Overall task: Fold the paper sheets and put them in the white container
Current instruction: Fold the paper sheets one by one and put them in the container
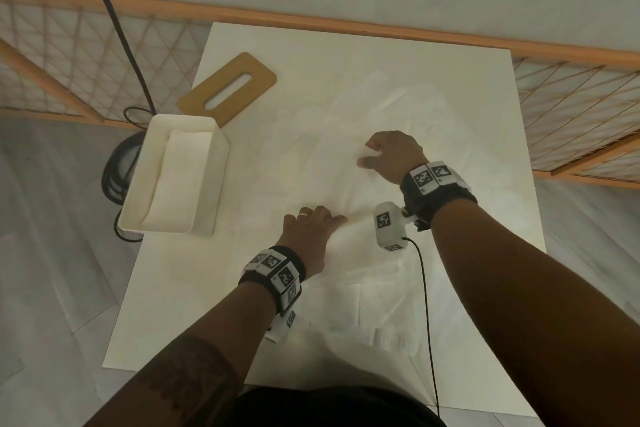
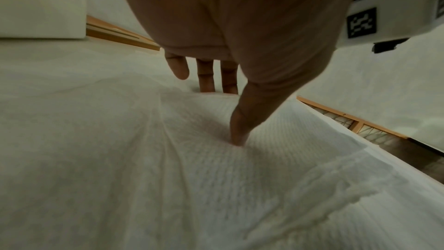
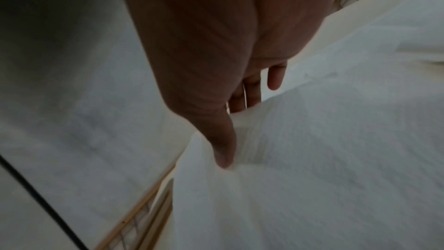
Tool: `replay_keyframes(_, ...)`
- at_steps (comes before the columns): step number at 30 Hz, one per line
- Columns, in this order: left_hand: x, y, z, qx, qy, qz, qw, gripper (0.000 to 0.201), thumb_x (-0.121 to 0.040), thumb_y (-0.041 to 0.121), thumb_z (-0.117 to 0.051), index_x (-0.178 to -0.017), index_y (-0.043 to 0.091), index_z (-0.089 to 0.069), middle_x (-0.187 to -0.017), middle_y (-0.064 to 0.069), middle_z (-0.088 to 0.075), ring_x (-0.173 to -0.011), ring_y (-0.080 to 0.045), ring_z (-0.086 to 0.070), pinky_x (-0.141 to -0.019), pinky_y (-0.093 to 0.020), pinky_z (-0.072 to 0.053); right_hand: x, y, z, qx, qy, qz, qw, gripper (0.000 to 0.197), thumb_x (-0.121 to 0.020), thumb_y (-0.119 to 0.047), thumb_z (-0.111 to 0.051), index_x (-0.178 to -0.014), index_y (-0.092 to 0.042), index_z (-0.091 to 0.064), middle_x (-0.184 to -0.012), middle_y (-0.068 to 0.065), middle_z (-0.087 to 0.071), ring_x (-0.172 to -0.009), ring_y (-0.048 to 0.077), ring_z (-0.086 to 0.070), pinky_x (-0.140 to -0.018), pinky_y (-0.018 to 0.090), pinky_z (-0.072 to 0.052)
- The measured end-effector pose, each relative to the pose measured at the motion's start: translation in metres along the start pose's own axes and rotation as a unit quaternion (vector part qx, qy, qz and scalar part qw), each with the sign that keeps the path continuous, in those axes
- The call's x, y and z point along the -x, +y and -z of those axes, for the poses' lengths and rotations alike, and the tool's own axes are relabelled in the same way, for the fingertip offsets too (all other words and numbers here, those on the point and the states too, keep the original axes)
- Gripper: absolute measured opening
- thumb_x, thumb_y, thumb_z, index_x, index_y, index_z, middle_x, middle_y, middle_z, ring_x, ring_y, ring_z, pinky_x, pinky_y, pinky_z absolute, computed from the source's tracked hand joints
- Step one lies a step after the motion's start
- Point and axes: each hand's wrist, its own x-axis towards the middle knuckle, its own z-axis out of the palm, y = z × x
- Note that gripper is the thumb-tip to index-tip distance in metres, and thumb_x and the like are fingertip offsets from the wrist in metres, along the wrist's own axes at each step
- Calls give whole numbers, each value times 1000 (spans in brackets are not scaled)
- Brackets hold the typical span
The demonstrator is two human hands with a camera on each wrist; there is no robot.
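Several white paper sheets lie crumpled on the white table (image 1: pixel 502 114). My left hand (image 1: pixel 323 215) holds a raised ridge of one paper sheet (image 1: pixel 332 184); in the left wrist view its thumb (image 2: pixel 238 138) presses on the near side and its fingers (image 2: pixel 206 75) go down behind the ridge. Farther back, my right hand (image 1: pixel 367 152) pinches the same sheet (image 3: pixel 312 159), thumb (image 3: pixel 223 151) on top and fingers (image 3: pixel 247 94) behind the lifted edge. The white container (image 1: pixel 214 177) stands at the left with a folded sheet (image 1: pixel 176 177) inside.
A wooden lid with a slot (image 1: pixel 228 87) lies behind the container. More loose sheets (image 1: pixel 381 305) lie at the table's front. A black cable (image 1: pixel 114 28) hangs down to a coil (image 1: pixel 116 170) left of the table. An orange-framed lattice rail (image 1: pixel 346 24) runs behind.
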Motion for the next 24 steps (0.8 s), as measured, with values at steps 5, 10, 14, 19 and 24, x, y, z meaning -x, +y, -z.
replay_keyframes(5,-4,1,2,0,-17,-1,1000,80,-85,13,-65,-152,39,-30,-140,5,-38,-133,-27,-35,-106,-45,-31,15,1,25,-64,34,35,997,21,-85,-39,-75,-86,-29,-56,-83,-13,-55,-89,19,-55,-79,33,-41)
replay_keyframes(10,-6,-1,4,22,-29,-2,999,74,-85,20,-64,-150,41,-34,-137,5,-40,-133,-26,-34,-107,-46,-30,28,-2,52,-146,109,67,981,21,-93,-32,-66,-98,-13,-59,-95,7,-69,-82,20,-59,-61,14,-38)
replay_keyframes(14,-8,-11,19,311,13,82,947,86,-75,84,-54,-147,39,-42,-147,10,-46,-138,-18,-39,-116,-48,-29,38,3,64,-276,43,41,959,31,-89,-39,-70,-103,-13,-61,-105,12,-72,-91,27,-68,-84,39,-55)
replay_keyframes(19,-15,-15,64,730,14,130,671,104,-74,87,-42,-152,18,-40,-148,5,-53,-141,-15,-41,-113,-42,-24,64,10,66,-517,-44,22,855,28,-98,-11,-64,-123,-1,-62,-106,12,-76,-92,28,-74,-79,39,-60)
replay_keyframes(24,-16,-5,71,798,-9,85,597,76,-63,52,-88,-125,15,-65,-113,-2,-72,-110,-19,-64,-103,-43,-40,80,26,51,-583,-85,-7,808,21,-101,-14,-59,-119,-6,-64,-107,14,-74,-91,27,-73,-74,36,-59)
